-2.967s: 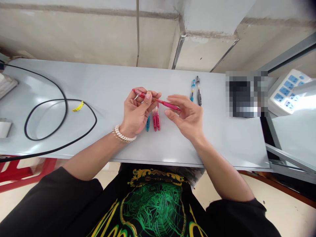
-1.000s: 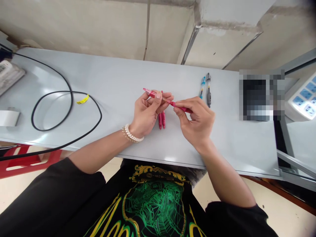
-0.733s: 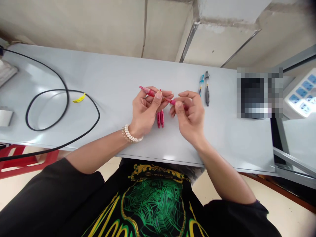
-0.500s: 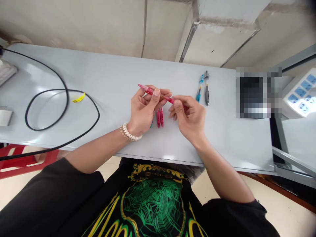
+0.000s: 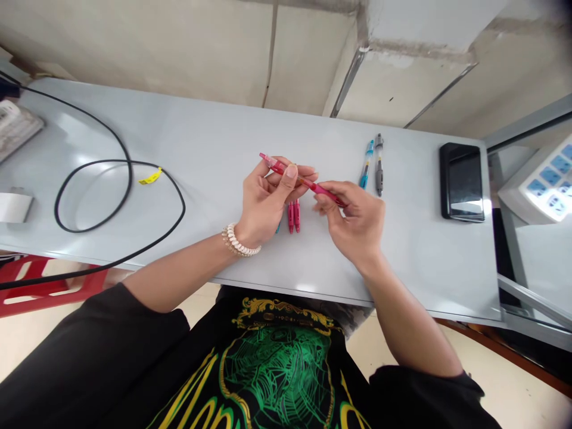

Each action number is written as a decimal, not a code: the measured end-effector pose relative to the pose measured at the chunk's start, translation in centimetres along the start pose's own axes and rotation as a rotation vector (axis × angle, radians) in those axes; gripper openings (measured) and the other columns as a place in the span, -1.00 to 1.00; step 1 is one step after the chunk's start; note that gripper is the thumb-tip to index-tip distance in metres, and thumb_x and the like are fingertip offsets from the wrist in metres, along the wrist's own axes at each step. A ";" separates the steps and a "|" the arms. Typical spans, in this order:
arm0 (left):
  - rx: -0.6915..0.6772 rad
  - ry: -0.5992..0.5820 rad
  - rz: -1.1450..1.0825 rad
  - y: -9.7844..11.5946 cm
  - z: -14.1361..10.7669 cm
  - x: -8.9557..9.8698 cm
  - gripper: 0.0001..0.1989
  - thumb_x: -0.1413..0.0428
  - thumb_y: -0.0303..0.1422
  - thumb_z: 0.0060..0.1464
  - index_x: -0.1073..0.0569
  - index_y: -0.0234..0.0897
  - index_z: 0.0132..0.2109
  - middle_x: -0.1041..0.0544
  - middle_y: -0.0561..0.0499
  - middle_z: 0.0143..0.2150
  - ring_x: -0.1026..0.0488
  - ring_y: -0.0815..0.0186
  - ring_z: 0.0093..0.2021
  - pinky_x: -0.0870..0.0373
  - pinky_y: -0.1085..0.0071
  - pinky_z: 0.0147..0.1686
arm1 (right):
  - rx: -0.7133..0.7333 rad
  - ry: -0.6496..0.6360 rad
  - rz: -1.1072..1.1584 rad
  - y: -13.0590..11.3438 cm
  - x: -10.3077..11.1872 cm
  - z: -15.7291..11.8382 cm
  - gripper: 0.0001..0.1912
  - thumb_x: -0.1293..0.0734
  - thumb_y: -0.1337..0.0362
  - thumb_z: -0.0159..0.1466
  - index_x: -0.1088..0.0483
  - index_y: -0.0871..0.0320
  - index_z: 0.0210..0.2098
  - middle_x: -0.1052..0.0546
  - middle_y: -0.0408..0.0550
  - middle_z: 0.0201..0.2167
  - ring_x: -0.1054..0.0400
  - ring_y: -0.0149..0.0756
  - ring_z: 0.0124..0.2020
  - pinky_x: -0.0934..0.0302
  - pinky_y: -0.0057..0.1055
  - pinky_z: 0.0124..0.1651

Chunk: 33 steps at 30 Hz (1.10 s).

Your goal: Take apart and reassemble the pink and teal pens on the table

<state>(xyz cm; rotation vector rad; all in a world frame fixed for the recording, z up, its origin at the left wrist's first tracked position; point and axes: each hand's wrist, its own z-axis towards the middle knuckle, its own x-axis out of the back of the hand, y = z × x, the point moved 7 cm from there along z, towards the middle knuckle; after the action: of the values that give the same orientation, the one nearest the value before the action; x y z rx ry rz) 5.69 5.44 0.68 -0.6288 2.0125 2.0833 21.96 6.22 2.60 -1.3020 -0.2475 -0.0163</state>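
Observation:
A pink-red pen (image 5: 308, 183) is held slantwise above the table between my two hands. My left hand (image 5: 268, 193), with a pale coiled band at the wrist, pinches its upper part between thumb and fingers. At the pen's lower right end, my right hand (image 5: 355, 220) closes its thumb and fingers around the barrel. Under the pen, two more pink-red pens (image 5: 294, 217) lie side by side on the table. A bit of blue (image 5: 277, 228) shows beside my left hand, mostly hidden by it.
A blue pen (image 5: 367, 164) and a grey pen (image 5: 379, 165) lie to the right on the grey-white table (image 5: 214, 137). Farther right are a black device (image 5: 462, 182) and a white power strip (image 5: 543, 182). A looped black cable (image 5: 129, 173) with a yellow tag crosses the left side.
The whole view has shifted slightly. My right hand has slid a little toward the pen's lower end, so more of the barrel shows. My left hand keeps its pinch.

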 end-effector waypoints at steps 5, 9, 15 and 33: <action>-0.019 -0.037 0.043 0.1 0.0 -0.1 -0.65 -0.35 -0.09 0.20 -0.44 -0.21 -0.13 -0.72 -0.07 -0.07 -0.71 0.16 0.00 -0.65 0.21 0.07 | -0.070 -0.047 0.035 0.1 0.1 0.3 -0.60 -0.43 -0.12 0.36 -0.58 0.11 -0.18 -0.62 -0.11 -0.41 -0.51 -0.38 -0.47 -0.47 -0.41 -0.38; -0.022 -0.072 0.059 0.4 0.0 -0.3 -0.63 -0.34 -0.05 0.20 -0.43 -0.21 -0.13 -0.72 -0.07 -0.10 -0.71 0.14 -0.01 -0.68 0.22 0.02 | -0.200 -0.212 0.129 0.9 -0.6 0.2 -0.56 -0.40 -0.13 0.38 -0.61 0.14 -0.24 -0.59 -0.09 -0.48 -0.47 -0.35 -0.55 -0.41 -0.39 -0.48; -0.038 -0.126 0.073 0.8 0.0 -0.5 -0.65 -0.34 -0.07 0.21 -0.44 -0.21 -0.15 -0.71 -0.02 -0.17 -0.72 0.20 -0.11 -0.71 0.28 -0.08 | -0.206 -0.160 0.102 0.6 -0.6 0.1 -0.63 -0.49 -0.09 0.30 -0.62 0.11 -0.25 -0.55 -0.14 -0.51 -0.40 -0.40 -0.55 -0.33 -0.45 -0.49; 0.241 -0.041 -0.074 2.3 0.3 -0.7 -0.42 0.19 0.10 0.45 -0.31 -0.17 -0.41 -0.18 0.04 -0.53 -0.42 0.24 -0.41 -0.59 0.21 -0.29 | 0.000 -0.306 -0.007 0.6 -3.9 -2.0 -0.67 -0.22 0.04 0.55 -0.45 0.12 -0.17 -0.53 -0.20 -0.49 -0.37 -0.48 -0.56 -0.29 -0.45 -0.41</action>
<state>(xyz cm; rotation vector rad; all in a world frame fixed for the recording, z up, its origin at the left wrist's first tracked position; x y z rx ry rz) 5.30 5.73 3.02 -0.6010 2.1372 1.7615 18.56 3.95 0.75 -1.3010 -0.5132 0.1782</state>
